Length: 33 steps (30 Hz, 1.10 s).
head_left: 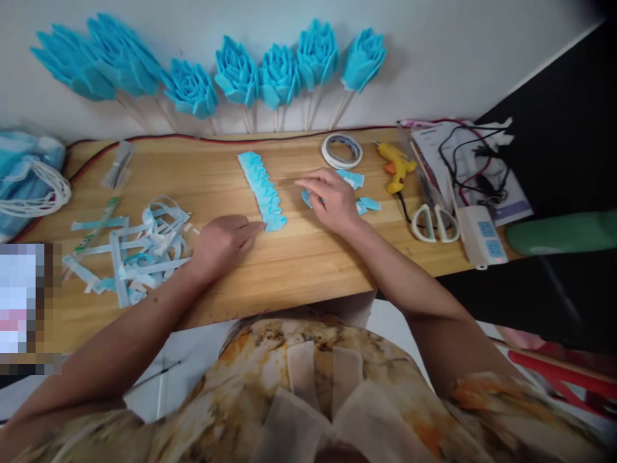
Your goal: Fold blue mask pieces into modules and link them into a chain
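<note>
A pleated strip of light blue fabric (pixel 263 193) lies slantwise on the wooden table, with a zigzag of folded points along its right edge. My left hand (pixel 224 244) rests on the table to its lower left, one finger stretched out to touch the strip's bottom end; the other fingers are partly curled. To the right of the strip is my right hand (pixel 332 196), fingers stretched leftward and the thumb apart, with nothing visible in it. Small blue fabric pieces (pixel 369 204) lie beside and partly beneath that hand.
Blue fabric flowers (pixel 277 74) on sticks stand along the wall. Cut strips (pixel 149 251) are heaped at left. On the right are a tape roll (pixel 324 152), a yellow glue gun (pixel 398 168), scissors (pixel 424 222), a power strip (pixel 482 235) and tangled cables (pixel 482 154).
</note>
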{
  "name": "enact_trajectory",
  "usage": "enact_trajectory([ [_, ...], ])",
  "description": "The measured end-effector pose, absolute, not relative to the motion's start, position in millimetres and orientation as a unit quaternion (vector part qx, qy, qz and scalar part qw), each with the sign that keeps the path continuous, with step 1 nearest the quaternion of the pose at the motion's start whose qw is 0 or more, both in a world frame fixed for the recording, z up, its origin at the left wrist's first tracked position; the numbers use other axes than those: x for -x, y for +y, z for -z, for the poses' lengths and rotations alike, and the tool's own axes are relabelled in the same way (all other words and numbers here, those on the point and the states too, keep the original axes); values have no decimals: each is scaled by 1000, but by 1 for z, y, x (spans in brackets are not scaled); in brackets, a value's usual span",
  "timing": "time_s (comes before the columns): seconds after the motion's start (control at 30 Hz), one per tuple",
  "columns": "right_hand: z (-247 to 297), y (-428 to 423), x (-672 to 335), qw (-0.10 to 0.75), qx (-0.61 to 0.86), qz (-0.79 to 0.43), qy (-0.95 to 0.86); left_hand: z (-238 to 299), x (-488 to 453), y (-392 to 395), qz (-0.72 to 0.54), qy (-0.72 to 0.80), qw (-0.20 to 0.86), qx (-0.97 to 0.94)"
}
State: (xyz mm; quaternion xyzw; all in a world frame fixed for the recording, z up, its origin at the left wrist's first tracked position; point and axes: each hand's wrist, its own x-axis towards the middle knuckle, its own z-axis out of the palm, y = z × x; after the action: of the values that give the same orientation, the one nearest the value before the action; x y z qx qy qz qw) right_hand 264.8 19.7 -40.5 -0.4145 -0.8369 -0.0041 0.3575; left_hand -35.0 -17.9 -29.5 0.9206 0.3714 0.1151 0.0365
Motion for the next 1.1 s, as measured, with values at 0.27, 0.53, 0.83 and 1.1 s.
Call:
enact_trajectory([
  [0.27,24,11,-259,211,441,-50,-871,30,34,-17,-138,363,28,-921],
  [0.53,29,16,-269,148,479,-25,-865,29,30,-16,-142,361,36,-921],
  [0.83,30,21,-280,173,502,-7,-848,31,28,-17,-143,380,72,-911],
  [1.1,17,17,-280,222,471,-49,-852,33,29,-17,-150,383,51,-910],
])
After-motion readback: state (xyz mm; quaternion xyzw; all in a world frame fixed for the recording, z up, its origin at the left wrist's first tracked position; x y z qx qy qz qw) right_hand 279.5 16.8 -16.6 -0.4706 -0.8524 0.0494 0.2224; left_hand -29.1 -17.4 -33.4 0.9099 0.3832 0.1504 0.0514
